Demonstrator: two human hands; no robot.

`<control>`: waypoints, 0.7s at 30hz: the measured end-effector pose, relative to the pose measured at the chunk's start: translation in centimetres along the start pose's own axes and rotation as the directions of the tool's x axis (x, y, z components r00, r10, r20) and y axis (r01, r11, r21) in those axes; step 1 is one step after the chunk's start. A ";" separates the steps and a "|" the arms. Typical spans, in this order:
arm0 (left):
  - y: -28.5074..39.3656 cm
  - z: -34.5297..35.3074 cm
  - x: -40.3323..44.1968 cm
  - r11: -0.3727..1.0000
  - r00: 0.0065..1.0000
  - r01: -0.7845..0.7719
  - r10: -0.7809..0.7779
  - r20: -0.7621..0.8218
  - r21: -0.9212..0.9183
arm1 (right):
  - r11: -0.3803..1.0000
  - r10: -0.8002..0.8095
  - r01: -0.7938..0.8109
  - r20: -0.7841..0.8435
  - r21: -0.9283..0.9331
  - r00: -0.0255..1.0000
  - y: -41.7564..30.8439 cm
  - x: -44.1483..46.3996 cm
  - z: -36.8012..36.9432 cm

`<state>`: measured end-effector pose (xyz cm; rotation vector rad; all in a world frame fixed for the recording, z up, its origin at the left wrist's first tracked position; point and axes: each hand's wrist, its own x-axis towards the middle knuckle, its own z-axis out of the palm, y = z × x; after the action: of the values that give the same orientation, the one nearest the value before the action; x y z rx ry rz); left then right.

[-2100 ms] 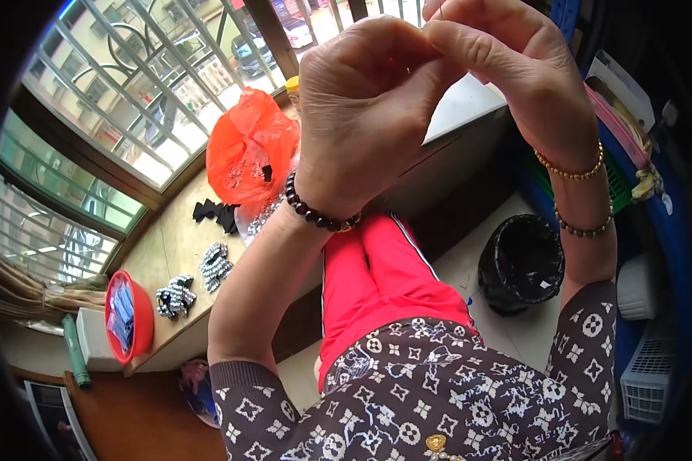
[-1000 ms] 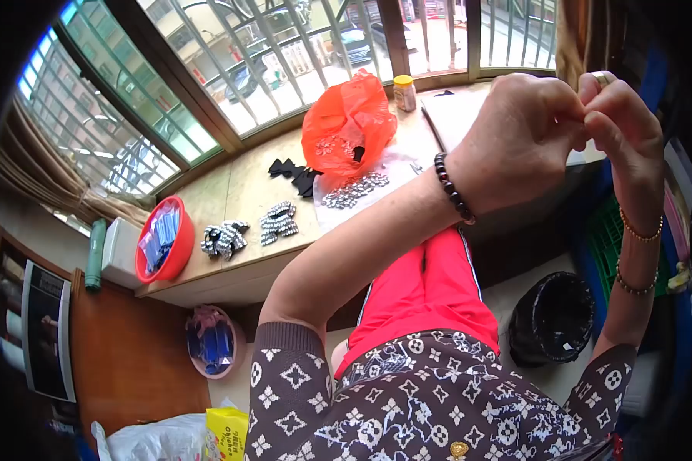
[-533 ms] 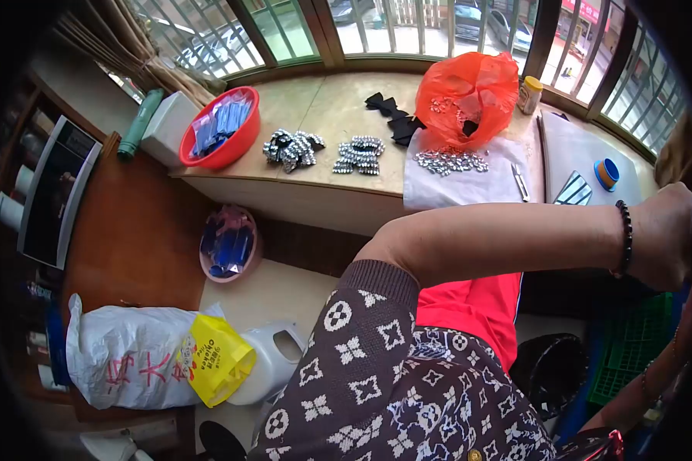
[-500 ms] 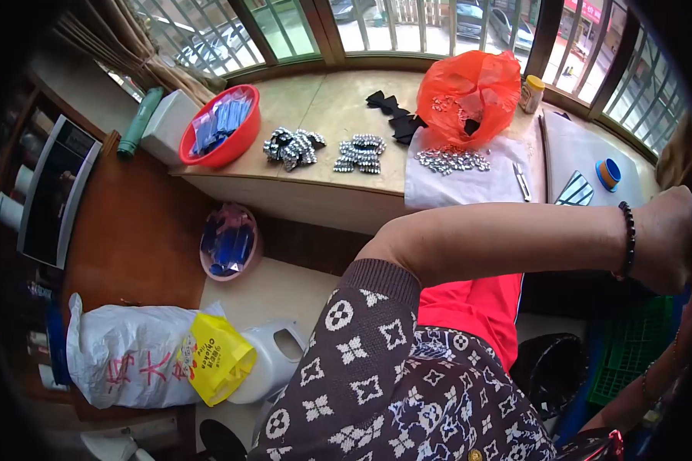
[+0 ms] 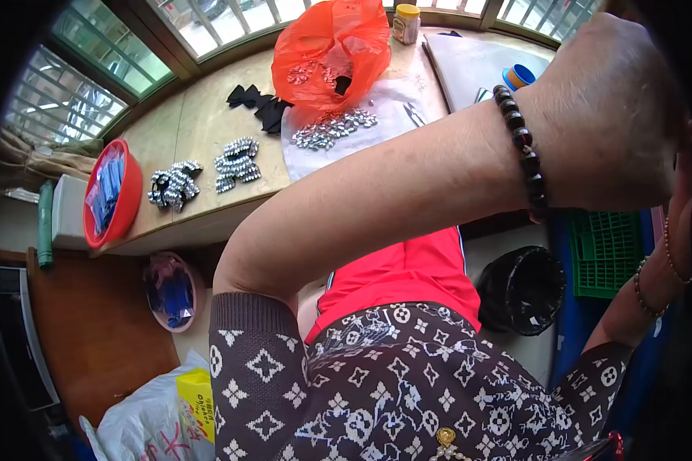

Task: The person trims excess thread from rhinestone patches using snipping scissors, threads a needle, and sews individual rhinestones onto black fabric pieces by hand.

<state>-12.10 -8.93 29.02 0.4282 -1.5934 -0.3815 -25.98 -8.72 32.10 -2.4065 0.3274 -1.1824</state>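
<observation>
My left hand (image 5: 611, 115), with a dark bead bracelet at its wrist, is raised at the upper right, its back toward the camera. Its fingers run into the dark edge of the view, so what they hold is hidden. Only a sliver of my right hand (image 5: 683, 177) shows behind it at the far right edge, its fingers hidden. Below and left of my left hand lies a white cloth (image 5: 392, 123) bearing silver beads (image 5: 332, 129) and a small cutter (image 5: 414, 114). A red plastic bag (image 5: 323, 46) stands open beside the beads.
Black bows (image 5: 273, 113) and two silver beaded bundles (image 5: 238, 163) lie on the counter, left of the cloth. At its left end is a red basin (image 5: 133, 196) of packets. A yellow-lidded jar (image 5: 406, 24) stands by the window. On the floor are a black-lined bin (image 5: 523, 292) and pink basin (image 5: 197, 296).
Since the earliest frame, both hands have gone to the right edge and my right fingers are out of sight. Since half a second ago, the view has shifted and my left hand appears higher and larger.
</observation>
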 end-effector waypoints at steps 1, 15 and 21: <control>-0.1 -0.1 0.0 1.000 1.000 0.006 -0.006 -0.003 -0.018 | 0.999 0.034 -0.034 -0.004 0.003 0.999 -0.2 -0.2 0.4; -1.3 -2.2 -0.2 0.990 1.000 0.021 -0.024 -0.019 -0.138 | 0.980 0.199 -0.199 -0.007 -0.001 0.980 0.1 0.5 0.5; -1.4 -3.4 -0.3 0.989 0.999 0.020 -0.025 -0.027 -0.149 | 0.975 0.222 -0.222 -0.006 0.001 0.975 0.4 0.9 0.5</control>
<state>-8.66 -9.93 28.26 0.3361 -1.5213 -0.5056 -25.01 -9.29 32.27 -2.2957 0.5816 -1.0886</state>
